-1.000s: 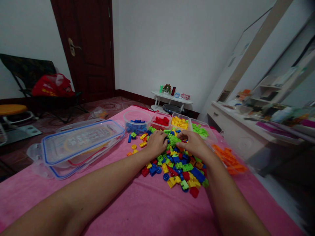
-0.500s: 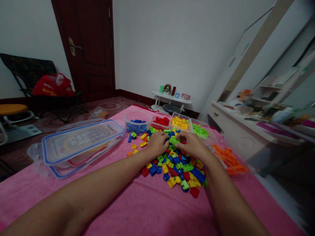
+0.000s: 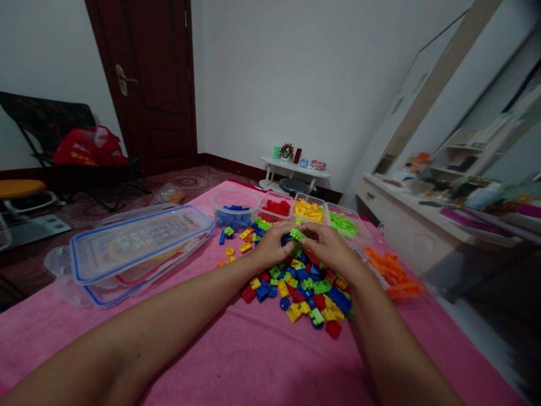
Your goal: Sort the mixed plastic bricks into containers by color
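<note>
A heap of mixed coloured building bricks (image 3: 304, 290) lies on a pink cloth (image 3: 253, 355). Both my hands are at the heap's far edge. My left hand (image 3: 273, 245) and my right hand (image 3: 327, 245) meet over a clump of green bricks (image 3: 297, 235), fingers curled and pinched on it from both sides. Behind them stand a round tub of blue bricks (image 3: 235, 207), a box of red bricks (image 3: 276, 207), a box of yellow bricks (image 3: 308, 210) and a box of green bricks (image 3: 343, 224).
Stacked clear lids with blue rims (image 3: 135, 245) lie at the left. A pile of orange bricks (image 3: 393, 273) lies at the right edge of the cloth. A white desk (image 3: 414, 225) stands to the right, a dark door (image 3: 147, 84) and folding chair (image 3: 63, 146) behind.
Both hands have lifted slightly and drawn closer together, bringing the green clump up off the heap between the fingertips.
</note>
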Demonstrator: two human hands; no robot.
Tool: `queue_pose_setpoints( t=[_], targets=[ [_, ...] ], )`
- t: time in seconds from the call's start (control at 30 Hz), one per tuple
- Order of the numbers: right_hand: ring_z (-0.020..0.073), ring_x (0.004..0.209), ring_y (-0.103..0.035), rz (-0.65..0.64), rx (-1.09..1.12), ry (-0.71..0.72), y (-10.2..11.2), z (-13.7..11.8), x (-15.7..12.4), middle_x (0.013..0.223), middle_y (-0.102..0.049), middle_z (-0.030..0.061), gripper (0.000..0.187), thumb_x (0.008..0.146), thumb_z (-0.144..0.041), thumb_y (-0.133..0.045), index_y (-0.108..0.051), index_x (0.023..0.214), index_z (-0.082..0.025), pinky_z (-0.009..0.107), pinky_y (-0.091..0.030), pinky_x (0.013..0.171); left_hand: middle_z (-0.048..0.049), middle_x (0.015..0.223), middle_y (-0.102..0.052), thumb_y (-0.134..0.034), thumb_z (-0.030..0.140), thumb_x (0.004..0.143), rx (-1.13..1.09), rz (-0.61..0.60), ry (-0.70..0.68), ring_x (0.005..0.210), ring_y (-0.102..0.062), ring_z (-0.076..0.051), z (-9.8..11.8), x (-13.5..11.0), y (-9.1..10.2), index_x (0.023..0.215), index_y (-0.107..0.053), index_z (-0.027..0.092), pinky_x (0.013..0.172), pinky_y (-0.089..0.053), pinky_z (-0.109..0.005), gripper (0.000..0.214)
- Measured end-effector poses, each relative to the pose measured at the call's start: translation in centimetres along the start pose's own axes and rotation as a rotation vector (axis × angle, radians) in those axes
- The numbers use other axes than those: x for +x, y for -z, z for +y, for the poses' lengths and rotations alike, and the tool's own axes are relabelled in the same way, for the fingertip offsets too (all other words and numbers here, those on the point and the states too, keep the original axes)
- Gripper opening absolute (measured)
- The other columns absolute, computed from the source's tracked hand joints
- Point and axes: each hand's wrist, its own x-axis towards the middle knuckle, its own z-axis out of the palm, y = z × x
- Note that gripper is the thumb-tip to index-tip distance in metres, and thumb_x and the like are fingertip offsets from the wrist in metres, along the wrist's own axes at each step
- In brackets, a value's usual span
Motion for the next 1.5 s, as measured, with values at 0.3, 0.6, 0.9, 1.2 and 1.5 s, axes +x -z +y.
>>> queue_pose_setpoints(
  t=[0.3, 0.6, 0.9, 1.2, 1.5],
  targets=[
    [0.0216, 0.094, -0.06, 0.02, 0.097, 0.027, -0.5, 0.0, 0.2, 0.1, -0.068, 0.0066, 0.028, 0.075, -0.008, -0.046, -0.068, 0.091, -0.017, 0.034, -0.043, 0.087, -0.0084, 0.117, -0.062, -0.057, 0.024, 0.081, -0.142, 0.051, -0.023, 0.111, -0.054, -0.021, 0.6, 0.1, 0.3, 0.118, -0.06, 0.018, 0.099, -0.04, -0.035, 0.038],
    [0.0202, 0.088, -0.06, 0.027, 0.134, 0.051, -0.6, 0.3, 0.5, 0.093, -0.068, 0.0054, 0.025, 0.078, -0.013, -0.044, -0.067, 0.087, -0.017, 0.032, -0.043, 0.081, -0.0082, 0.118, -0.062, -0.058, 0.024, 0.08, -0.213, 0.097, -0.009, 0.111, -0.056, -0.02, 0.8, 0.0, 0.4, 0.118, -0.06, 0.017, 0.099, -0.041, -0.033, 0.039],
    [0.0137, 0.06, -0.049, 0.013, 0.068, 0.009, -1.3, 0.9, 0.6, 0.06, -0.055, -0.0012, 0.018, 0.076, -0.019, -0.044, -0.055, 0.062, -0.017, 0.024, -0.034, 0.055, -0.0084, 0.112, -0.064, -0.054, 0.026, 0.084, -0.197, 0.086, -0.012, 0.104, -0.058, -0.02, 1.1, 0.0, 0.5, 0.11, -0.064, 0.016, 0.093, -0.043, -0.031, 0.029],
    [0.0169, 0.073, -0.06, 0.069, 0.131, -0.019, -1.0, 1.0, 0.5, 0.078, -0.068, 0.003, 0.019, 0.073, -0.019, -0.051, -0.068, 0.081, -0.016, 0.027, -0.044, 0.068, -0.0075, 0.1, -0.061, -0.054, 0.022, 0.083, -0.168, 0.108, 0.006, 0.097, -0.056, -0.018, 1.2, 0.1, 0.6, 0.097, -0.067, 0.015, 0.087, -0.043, -0.03, 0.021],
    [0.0217, 0.092, -0.064, 0.133, -0.186, -0.159, -1.3, 2.7, 0.2, 0.1, -0.07, 0.0084, 0.034, 0.07, -0.012, -0.051, -0.07, 0.098, -0.016, 0.033, -0.047, 0.085, -0.0064, 0.101, -0.063, -0.053, 0.021, 0.083, -0.133, 0.16, 0.089, 0.098, -0.056, -0.018, 0.6, 0.1, 0.3, 0.103, -0.065, 0.017, 0.09, -0.042, -0.031, 0.024]
  ],
)
